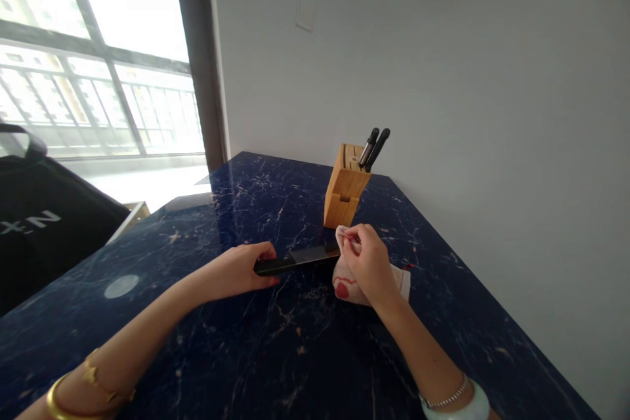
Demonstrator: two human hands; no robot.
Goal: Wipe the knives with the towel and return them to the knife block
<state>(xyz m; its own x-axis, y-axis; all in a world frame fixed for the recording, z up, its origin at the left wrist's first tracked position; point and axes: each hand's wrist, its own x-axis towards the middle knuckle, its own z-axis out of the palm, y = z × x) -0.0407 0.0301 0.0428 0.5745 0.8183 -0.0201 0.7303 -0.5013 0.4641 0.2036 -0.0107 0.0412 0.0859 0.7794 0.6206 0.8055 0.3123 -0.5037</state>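
My left hand (243, 270) is closed round the black handle of a knife (298, 258) that lies low over the dark blue marble table (275, 354). The blade points right, toward my right hand (369, 259). That hand pinches a white cloth with red print (347, 285) folded over the blade's far end. The tip of the blade is hidden under the cloth and fingers. Just behind the hands stands a wooden knife block (344, 187) with two black-handled knives (375, 146) in its slots.
A plain grey wall runs along the table's right and far sides. A large window (93, 59) fills the upper left. A black bag or chair with white lettering (34, 230) sits at the left, off the table. A pale round spot (121, 286) marks the tabletop.
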